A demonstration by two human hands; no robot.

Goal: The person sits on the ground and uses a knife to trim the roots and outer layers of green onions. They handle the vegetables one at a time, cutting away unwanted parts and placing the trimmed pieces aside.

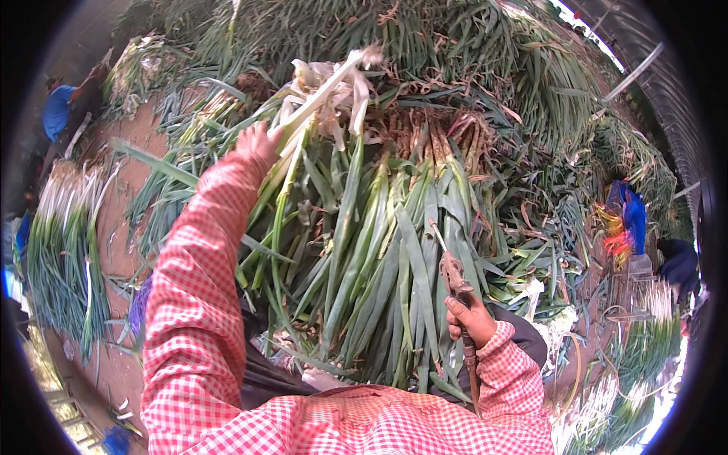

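My left hand [257, 142] holds a large green onion [318, 99] by its pale shaft, with the root end up and to the right. Its long leaf trails to the left behind my wrist. My right hand [471, 321] is closed around the handle of an air blow gun [455, 272]; its thin nozzle points up and forward, and a hose runs down from the grip. Between my arms lie long green onion leaves [369, 267]. Unpeeled onions with brown, soiled roots [438, 133] lie beyond them, next to a heap of pale peeled skins [324, 79].
A large pile of green onions [455, 34] spans the far side. Bunches with white shafts lie at the left [68, 227] and lower right [642, 352]. A person in blue [57, 111] is at far left. Blue, red and yellow ties [625, 227] hang at right.
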